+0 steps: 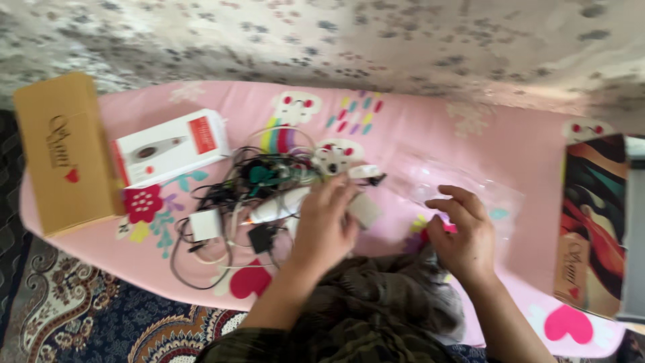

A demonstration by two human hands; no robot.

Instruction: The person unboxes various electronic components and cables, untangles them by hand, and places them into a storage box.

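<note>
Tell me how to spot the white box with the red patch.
Start at the pink board across the middle. At its left end lies a big tan box. Just right of it, above the cable tangle, is the white box: slimmer, tilted, the only one with a red patch on its lid.

Pink board (pixel 470 128) (boxes (pixel 64 151), cables (pixel 228 195))

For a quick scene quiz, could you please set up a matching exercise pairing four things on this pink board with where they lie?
Things:
1. brown cardboard box
2. white product box
3. clear plastic bag
4. tangle of cables

Places:
A. under the right hand
B. far left end of the pink board
C. just left of the left hand
D. right beside the brown box

Pairs: 1-B, 2-D, 3-A, 4-C
</note>
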